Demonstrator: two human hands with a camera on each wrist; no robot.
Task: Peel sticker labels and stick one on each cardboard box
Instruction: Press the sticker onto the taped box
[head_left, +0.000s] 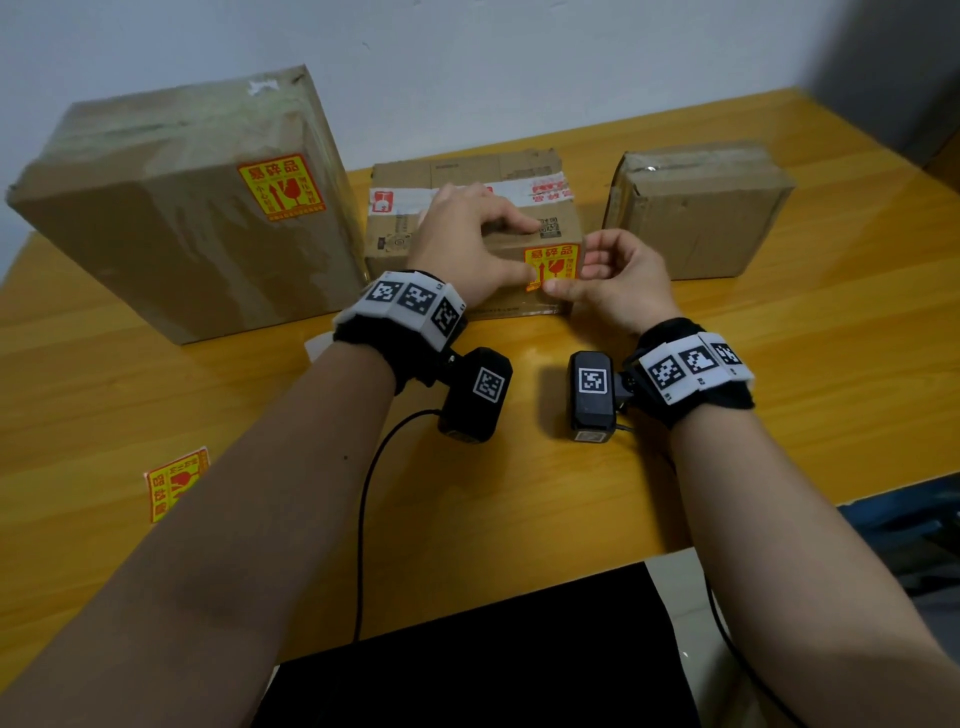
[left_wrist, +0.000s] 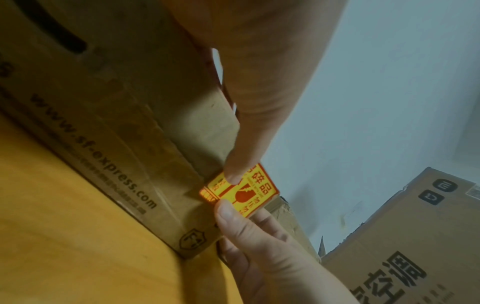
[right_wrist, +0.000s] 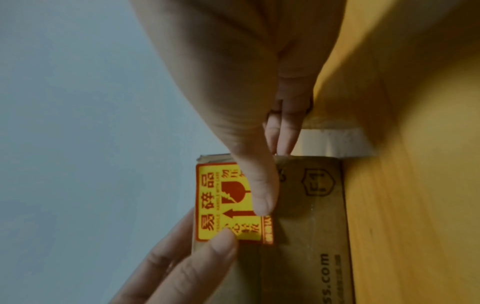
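Note:
A yellow-and-red fragile sticker (head_left: 553, 262) lies on the front face of the middle cardboard box (head_left: 467, 171), near its right corner. My left hand (head_left: 532, 249) drapes over the box's top edge, fingers lying on top and thumb (left_wrist: 233, 174) pressing the sticker (left_wrist: 249, 191). My right hand (head_left: 571, 278) sits at the box's right corner. Its thumb (right_wrist: 262, 201) presses the sticker's (right_wrist: 221, 197) lower edge and its other fingers curl loosely beside the box. The large left box (head_left: 182, 208) carries its own sticker (head_left: 280, 188). No sticker shows on the right box (head_left: 701, 208).
A spare sticker (head_left: 176, 483) lies on the yellow wooden table (head_left: 779, 364) at front left. A white scrap (head_left: 319, 345) sits under my left wrist. The three boxes stand in a row along the wall. A black surface (head_left: 467, 649) is below the table's front edge.

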